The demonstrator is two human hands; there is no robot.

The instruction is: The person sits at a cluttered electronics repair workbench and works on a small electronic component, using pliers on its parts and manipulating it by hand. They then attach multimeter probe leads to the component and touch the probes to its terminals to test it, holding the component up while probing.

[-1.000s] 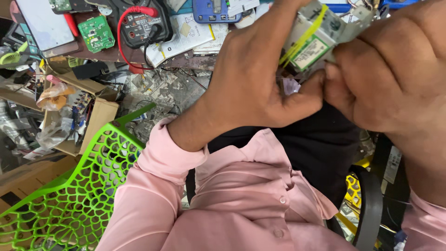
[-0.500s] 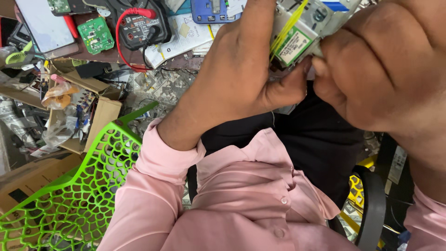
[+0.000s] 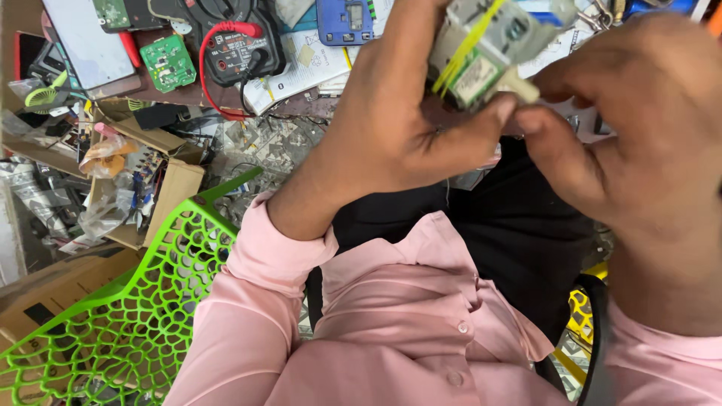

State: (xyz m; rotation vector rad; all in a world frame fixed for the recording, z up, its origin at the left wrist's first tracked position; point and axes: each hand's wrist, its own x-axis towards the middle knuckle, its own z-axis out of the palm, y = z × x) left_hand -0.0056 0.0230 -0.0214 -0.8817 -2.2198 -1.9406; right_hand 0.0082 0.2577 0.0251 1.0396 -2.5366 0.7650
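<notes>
As hands (image 3: 519,113) grip part (image 3: 481,53), green chair (image 3: 128,316) nr.

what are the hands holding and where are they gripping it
The left hand grips a small grey electrical part with yellow wires around its body; the right hand pinches its cream peg at the lower end.

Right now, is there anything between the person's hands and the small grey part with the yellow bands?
Nothing visible. The left hand already grips the small grey part from its left side, and the right hand pinches its cream stub with its fingertips. The part is held up above the cluttered workbench.
</notes>
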